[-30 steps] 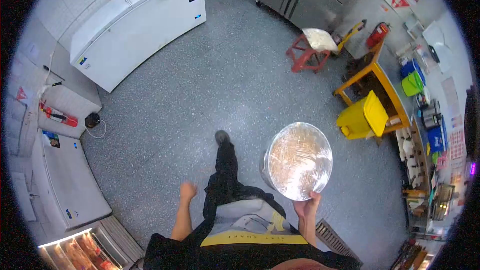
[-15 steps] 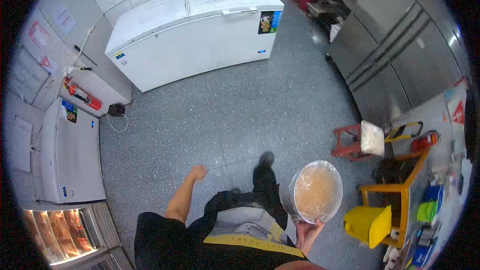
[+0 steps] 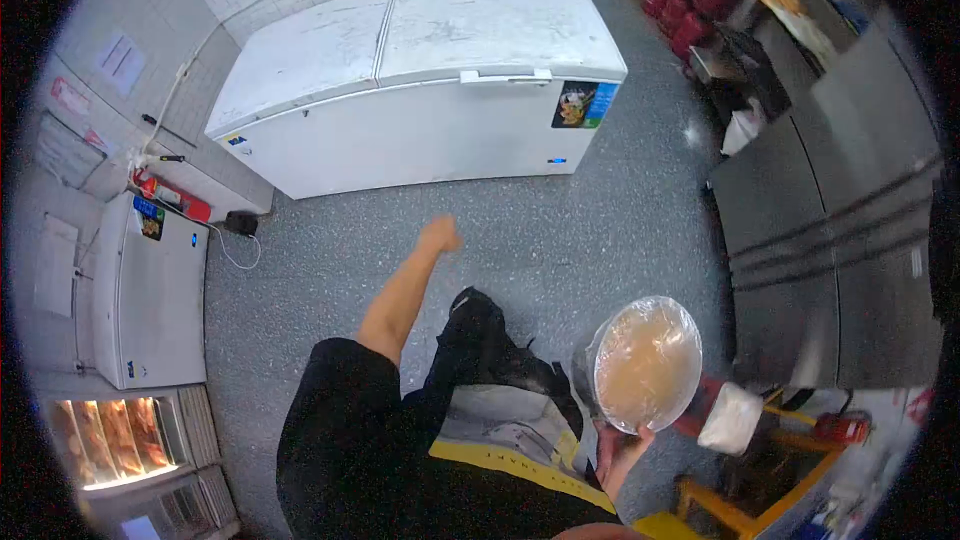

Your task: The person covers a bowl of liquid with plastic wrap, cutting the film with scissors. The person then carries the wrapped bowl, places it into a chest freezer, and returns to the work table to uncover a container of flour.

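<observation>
My right hand grips the near underside of a round metal container, its fingers partly hidden beneath. Clear plastic wrap is stretched over the container's top, and a light-brown content shows through it. The container is held out to the right of my body, slightly tilted. Out in front, my left hand hangs above the floor with its fingers curled in and nothing visible in them.
A long white chest freezer stands ahead, and a smaller white freezer at the left. Steel cabinets line the right side. A red stool with a whitish pad and a yellow frame stand low at right. Grey speckled floor lies between.
I have stepped forward, so the long freezer looks nearer. My left arm has swung forward. The container remains in my right hand, and the stool and yellow frame have shifted down in view.
</observation>
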Demonstrator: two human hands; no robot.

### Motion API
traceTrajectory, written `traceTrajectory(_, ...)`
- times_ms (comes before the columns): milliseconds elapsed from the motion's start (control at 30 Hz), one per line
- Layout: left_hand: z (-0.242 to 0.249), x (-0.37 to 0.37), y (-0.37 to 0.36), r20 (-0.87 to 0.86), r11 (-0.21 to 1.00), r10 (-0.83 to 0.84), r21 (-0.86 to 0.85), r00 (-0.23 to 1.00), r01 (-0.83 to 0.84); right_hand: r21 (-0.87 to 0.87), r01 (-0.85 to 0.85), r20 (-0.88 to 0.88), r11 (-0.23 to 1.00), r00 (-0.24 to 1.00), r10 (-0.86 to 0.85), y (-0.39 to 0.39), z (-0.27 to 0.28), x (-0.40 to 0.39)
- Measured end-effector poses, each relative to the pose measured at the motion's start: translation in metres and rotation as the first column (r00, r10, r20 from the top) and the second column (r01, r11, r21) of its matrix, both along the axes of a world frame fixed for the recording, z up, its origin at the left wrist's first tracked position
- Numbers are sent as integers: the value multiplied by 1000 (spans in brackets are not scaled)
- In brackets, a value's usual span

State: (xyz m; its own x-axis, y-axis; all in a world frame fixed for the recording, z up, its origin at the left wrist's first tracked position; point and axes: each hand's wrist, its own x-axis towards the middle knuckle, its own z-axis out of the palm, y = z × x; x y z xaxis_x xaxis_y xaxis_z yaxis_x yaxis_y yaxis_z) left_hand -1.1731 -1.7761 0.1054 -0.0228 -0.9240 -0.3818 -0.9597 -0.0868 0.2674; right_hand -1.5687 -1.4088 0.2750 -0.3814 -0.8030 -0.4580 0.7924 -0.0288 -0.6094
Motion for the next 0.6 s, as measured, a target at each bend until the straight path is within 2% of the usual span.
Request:
traceTrajectory(67, 1, -1, -89, 101, 997, -14, -70, 995, 21, -14, -13, 62, 1000, 998, 14, -62, -1, -11)
traceTrajectory(133, 27, -13, -164, 136, 941, 67, -339, 989, -17, 21, 13, 48, 1000, 999, -14, -115, 1, -14)
traceTrajectory(167, 25, -13, -208, 132, 938, 76, -344, 988, -27, 54, 54, 43, 997, 998, -56, -141, 0, -12)
traceTrajectory(233, 22, -9, -292, 153, 794, -24, -597, 988, 112, 73, 104, 36, 992, 994, -107, -186, -9, -6)
traceTrajectory(333, 24, -20, -399, 72, 834, -126, -532, 989, 144, 92, 215, 2, 972, 976, -216, -264, 5, 10)
traceTrajectory(367, 20, -22, -430, 71, 828, -124, -542, 990, 143, 93, 225, -13, 970, 974, -224, -287, -1, 8)
traceTrajectory(400, 7, -27, -452, 142, 808, -193, -538, 971, 239, 99, 238, -24, 966, 971, -237, -312, -6, 8)
traceTrajectory(433, -9, -32, -457, 211, 791, -277, -504, 937, 347, 108, 265, 58, 958, 961, -272, -326, -19, 0)
traceTrajectory(467, -16, -37, -460, 212, 795, -303, -482, 929, 369, 132, 284, 60, 950, 954, -294, -339, -15, 2)
traceTrajectory(533, -18, -48, -480, 81, 897, -282, -331, 956, 293, 147, 287, 123, 947, 944, -305, -386, -6, 2)
traceTrajectory(600, -18, -54, -484, 50, 915, -265, -300, 963, 268, 135, 277, 71, 951, 955, -288, -442, 10, 1)
